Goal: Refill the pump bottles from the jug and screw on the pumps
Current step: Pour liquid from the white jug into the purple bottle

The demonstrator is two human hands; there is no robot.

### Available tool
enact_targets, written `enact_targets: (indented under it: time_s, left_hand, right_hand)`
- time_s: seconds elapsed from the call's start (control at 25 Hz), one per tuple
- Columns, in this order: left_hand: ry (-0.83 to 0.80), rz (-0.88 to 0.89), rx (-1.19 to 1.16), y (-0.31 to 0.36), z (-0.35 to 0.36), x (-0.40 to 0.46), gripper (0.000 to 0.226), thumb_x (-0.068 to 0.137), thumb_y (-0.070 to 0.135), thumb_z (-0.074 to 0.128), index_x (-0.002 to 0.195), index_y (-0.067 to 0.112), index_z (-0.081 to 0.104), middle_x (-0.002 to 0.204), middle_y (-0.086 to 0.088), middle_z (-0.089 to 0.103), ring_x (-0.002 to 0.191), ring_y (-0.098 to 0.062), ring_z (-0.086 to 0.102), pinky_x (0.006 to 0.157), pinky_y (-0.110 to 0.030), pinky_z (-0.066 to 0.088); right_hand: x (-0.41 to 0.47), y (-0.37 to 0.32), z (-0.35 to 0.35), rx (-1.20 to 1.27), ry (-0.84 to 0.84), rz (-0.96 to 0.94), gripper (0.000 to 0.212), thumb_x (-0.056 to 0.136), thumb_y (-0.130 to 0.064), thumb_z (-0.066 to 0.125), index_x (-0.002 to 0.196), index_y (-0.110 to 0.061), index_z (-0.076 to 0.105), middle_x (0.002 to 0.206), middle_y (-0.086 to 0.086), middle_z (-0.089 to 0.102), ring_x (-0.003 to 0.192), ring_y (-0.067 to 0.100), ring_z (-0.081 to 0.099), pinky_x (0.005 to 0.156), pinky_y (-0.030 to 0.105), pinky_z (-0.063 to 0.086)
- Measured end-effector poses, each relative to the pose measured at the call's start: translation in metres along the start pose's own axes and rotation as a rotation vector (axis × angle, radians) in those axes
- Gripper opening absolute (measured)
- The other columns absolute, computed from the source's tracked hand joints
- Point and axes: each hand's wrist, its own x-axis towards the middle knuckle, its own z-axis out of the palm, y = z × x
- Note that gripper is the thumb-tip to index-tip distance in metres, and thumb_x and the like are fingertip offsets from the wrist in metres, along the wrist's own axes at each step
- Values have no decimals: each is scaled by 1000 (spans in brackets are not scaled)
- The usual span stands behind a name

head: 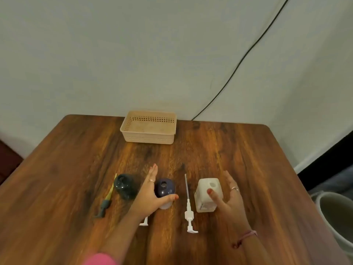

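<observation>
Grip: both hands wide, holding nothing.
Left hand [150, 196] flanks the navy bottle [165, 188], thumb across it; right hand [227, 197] brackets the white jug [207, 194] on the worktop [248, 159].

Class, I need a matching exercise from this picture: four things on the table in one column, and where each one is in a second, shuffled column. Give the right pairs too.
1. beige basket
2. white jug
3. dark green bottle
4. white pump

A. lying flat between the navy bottle and the jug
B. at the table's far edge, by the wall
C. at the right hand
D. left of the left hand

Pairs: 1-B, 2-C, 3-D, 4-A
</observation>
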Motion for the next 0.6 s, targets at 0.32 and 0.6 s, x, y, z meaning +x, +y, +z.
enact_targets:
  time_s: [0.32, 0.6]
  left_hand:
    - [-24, -149, -99, -22, 20, -8, 120, 59, 46, 86, 150, 25, 12, 153, 4, 32, 137, -12, 36, 104, -17, 28]
    - [56, -197, -187, -24, 27, -8, 106, 59, 39, 88, 145, 20, 28, 136, 8, 47, 125, -12, 48, 100, -20, 40]
  right_hand:
    - [1, 32, 16, 51, -164, 110, 97, 62, -24, 89, 140, -28, 31, 128, -9, 51, 117, 12, 52, 92, 27, 51]
    - [5, 39, 21, 106, -126, 123, 82, 61, -19, 88, 128, -28, 42, 118, -8, 57, 110, 15, 57, 80, 24, 56]
